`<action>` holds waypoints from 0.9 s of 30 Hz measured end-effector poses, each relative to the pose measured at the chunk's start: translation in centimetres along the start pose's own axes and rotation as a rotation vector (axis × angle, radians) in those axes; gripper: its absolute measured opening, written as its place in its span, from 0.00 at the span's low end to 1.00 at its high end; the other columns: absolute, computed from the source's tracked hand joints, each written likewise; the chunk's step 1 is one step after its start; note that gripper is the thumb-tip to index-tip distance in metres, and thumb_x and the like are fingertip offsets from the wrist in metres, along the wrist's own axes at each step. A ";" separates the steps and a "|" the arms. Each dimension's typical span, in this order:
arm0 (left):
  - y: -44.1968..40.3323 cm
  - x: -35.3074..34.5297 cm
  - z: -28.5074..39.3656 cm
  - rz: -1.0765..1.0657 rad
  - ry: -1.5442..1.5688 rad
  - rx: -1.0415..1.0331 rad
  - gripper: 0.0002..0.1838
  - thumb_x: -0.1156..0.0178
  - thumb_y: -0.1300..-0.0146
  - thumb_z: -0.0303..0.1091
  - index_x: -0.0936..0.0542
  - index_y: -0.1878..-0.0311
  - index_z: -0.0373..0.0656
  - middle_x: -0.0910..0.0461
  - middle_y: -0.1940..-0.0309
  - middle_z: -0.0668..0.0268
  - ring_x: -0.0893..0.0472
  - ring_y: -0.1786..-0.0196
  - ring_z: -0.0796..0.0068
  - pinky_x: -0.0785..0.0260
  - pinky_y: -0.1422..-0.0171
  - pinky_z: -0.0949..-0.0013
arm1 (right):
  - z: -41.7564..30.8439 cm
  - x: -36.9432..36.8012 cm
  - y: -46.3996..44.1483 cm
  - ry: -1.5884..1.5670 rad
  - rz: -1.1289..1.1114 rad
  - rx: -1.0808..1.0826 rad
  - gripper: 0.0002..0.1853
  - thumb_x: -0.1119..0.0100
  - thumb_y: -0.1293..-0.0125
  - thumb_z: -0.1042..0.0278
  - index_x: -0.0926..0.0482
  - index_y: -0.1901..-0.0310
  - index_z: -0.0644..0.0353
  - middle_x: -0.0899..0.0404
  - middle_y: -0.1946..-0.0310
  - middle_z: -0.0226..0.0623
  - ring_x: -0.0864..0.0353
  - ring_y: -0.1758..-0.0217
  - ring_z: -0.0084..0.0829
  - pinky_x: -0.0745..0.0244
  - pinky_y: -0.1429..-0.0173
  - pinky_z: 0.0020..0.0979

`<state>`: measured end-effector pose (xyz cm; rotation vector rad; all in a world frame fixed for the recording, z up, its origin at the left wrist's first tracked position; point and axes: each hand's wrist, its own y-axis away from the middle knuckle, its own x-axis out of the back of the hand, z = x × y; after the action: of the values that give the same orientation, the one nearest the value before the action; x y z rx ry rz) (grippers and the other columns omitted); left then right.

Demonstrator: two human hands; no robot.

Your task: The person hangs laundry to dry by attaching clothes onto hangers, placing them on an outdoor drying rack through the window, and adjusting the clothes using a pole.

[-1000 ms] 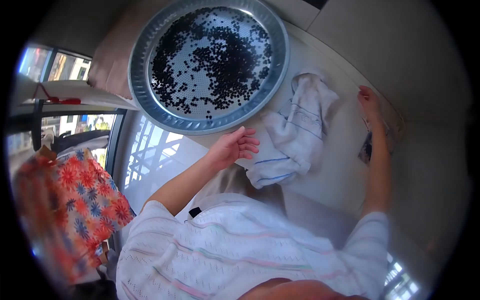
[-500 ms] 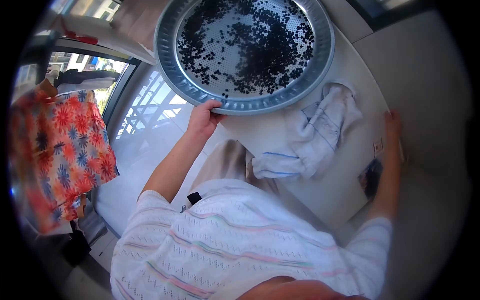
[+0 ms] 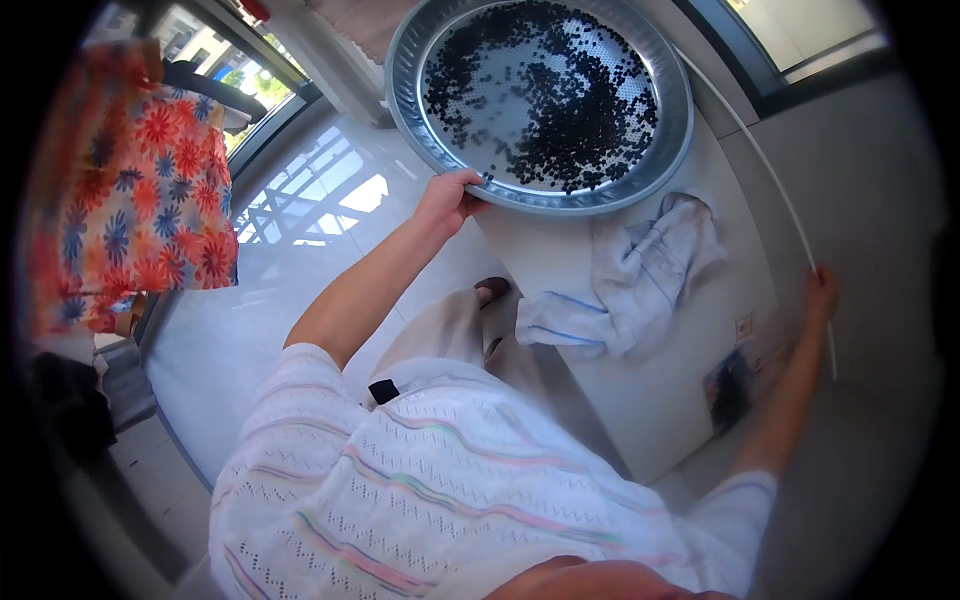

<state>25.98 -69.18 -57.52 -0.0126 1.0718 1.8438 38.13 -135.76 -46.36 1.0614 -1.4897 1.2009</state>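
Observation:
A large round metal sieve pan (image 3: 414, 110) with a ridged rim and perforated bottom is at the top of the view. Many small dark pellets (image 3: 580, 125) lie spread across it, thickest to the right of its middle. My left hand (image 3: 447, 203) grips the near-left rim, fingers curled under it. Off to the right, my right hand (image 3: 822, 293) is closed around a long thin white rod or tube (image 3: 780, 185); whether it is stiff or flexible I cannot tell. Between the hands lies a crumpled white cloth (image 3: 645, 285) with blue stripes, on a pale surface below the pan.
Floral red and blue fabric (image 3: 150, 200) hangs at the left by a window. Glossy pale floor tiles (image 3: 270, 290) reflect light. A dark-framed window or door (image 3: 765, 85) is at the upper right. A dark picture-like patch (image 3: 728, 390) shows near my right forearm.
The pan and my left hand have shifted right in the view, partly as the camera turned. My right hand sits lower, and the white rod or tube now shows clearly.

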 end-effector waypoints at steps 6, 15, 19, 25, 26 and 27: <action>0.1 1.0 -0.1 0.025 0.004 -0.105 0.08 0.45 0.49 0.25 0.27 0.64 0.36 0.25 0.68 0.59 0.22 0.66 0.64 0.23 0.63 0.61 | -1.0 3.1 6.7 0.142 0.152 -0.108 0.14 0.46 0.41 0.59 0.23 0.54 0.54 0.20 0.61 0.35 0.21 0.60 0.34 0.29 0.58 0.32; -1.2 1.5 -0.5 0.030 0.069 -0.207 0.12 0.47 0.50 0.24 0.28 0.61 0.32 0.24 0.66 0.56 0.21 0.64 0.59 0.22 0.64 0.55 | -5.8 15.9 9.3 0.369 0.214 -0.102 0.14 0.50 0.39 0.62 0.23 0.51 0.49 0.20 0.58 0.33 0.21 0.59 0.34 0.28 0.55 0.34; -0.9 1.7 -0.5 0.009 0.047 -0.210 0.09 0.49 0.49 0.23 0.30 0.64 0.31 0.24 0.67 0.55 0.20 0.66 0.58 0.22 0.60 0.55 | -7.5 20.0 8.1 0.415 0.263 -0.021 0.15 0.51 0.38 0.63 0.24 0.50 0.48 0.21 0.58 0.33 0.21 0.59 0.34 0.28 0.55 0.34; -1.4 1.6 -0.6 -0.027 0.055 -0.191 0.09 0.47 0.51 0.23 0.28 0.64 0.32 0.25 0.67 0.56 0.21 0.67 0.59 0.21 0.67 0.53 | -9.7 26.4 7.5 0.432 0.299 -0.043 0.15 0.52 0.37 0.64 0.24 0.50 0.51 0.21 0.59 0.33 0.21 0.59 0.32 0.28 0.57 0.32; -1.7 1.5 -0.8 -0.016 0.063 -0.192 0.10 0.46 0.52 0.24 0.27 0.64 0.32 0.26 0.66 0.57 0.21 0.67 0.59 0.21 0.70 0.52 | -9.9 27.2 8.1 0.404 0.302 -0.071 0.15 0.52 0.37 0.63 0.24 0.50 0.52 0.21 0.59 0.33 0.22 0.59 0.32 0.29 0.57 0.32; -2.1 1.4 -0.8 -0.005 0.064 -0.187 0.11 0.45 0.52 0.24 0.27 0.63 0.31 0.26 0.66 0.56 0.21 0.67 0.59 0.21 0.69 0.52 | -10.0 27.7 8.6 0.402 0.307 -0.049 0.15 0.51 0.38 0.64 0.24 0.51 0.53 0.21 0.61 0.32 0.22 0.61 0.30 0.29 0.59 0.31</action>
<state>26.47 -68.43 -60.03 -0.1846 0.9383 1.9442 25.39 -126.59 -19.99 0.5247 -1.3820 1.4809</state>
